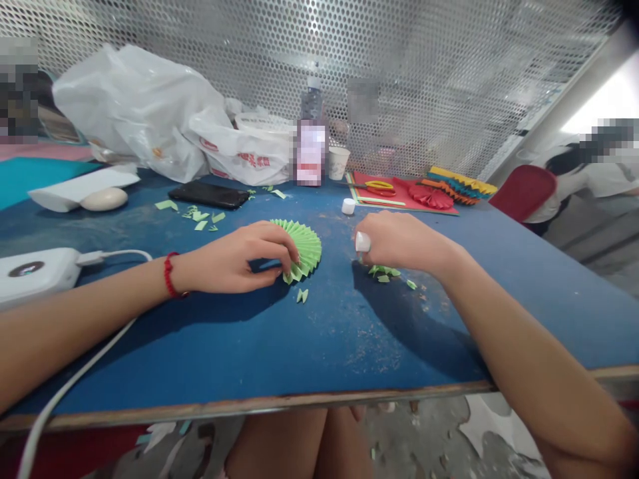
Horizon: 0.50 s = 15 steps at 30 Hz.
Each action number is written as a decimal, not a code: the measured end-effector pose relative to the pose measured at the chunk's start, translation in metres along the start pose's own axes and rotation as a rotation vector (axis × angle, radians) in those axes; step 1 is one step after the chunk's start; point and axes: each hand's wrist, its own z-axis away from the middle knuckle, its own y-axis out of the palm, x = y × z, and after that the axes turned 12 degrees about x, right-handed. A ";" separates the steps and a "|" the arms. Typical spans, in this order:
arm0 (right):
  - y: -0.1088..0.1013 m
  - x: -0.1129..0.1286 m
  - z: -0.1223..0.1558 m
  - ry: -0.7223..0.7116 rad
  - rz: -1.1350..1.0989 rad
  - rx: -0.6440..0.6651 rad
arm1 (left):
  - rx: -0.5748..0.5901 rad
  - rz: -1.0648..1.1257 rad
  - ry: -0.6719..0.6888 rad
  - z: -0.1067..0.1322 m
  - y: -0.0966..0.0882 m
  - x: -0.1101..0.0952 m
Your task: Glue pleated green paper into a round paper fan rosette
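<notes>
A light green pleated paper fan [308, 247], opened out into a round shape, lies on the blue table. My left hand [249, 258] rests over its left side, curled fingers and thumb at its folds. My right hand [399, 239] is closed around a small white cylinder [363, 243] that looks like a glue stick; most of it is hidden in the fist. Below that hand are green paper scraps [384, 271]. One folded green scrap [302, 295] lies just in front of the fan. A white cap [348, 206] stands beyond, between the hands.
A black phone [208, 195], more green scraps [197, 216] and a white power bank [37, 273] with a cable lie left. White plastic bags [140, 113], a lit phone [310, 153] and a paper cup [338, 163] stand behind. Scissors [379, 188] lie on red paper [369, 179].
</notes>
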 end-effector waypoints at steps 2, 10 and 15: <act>-0.001 0.003 0.003 -0.028 -0.025 -0.020 | -0.002 0.002 0.016 0.000 0.000 0.000; -0.003 0.015 0.013 -0.434 -0.407 -0.141 | 0.022 0.002 0.033 0.002 0.000 0.000; -0.002 0.005 0.010 -0.281 -0.228 -0.219 | 0.030 0.005 0.028 0.002 -0.001 0.000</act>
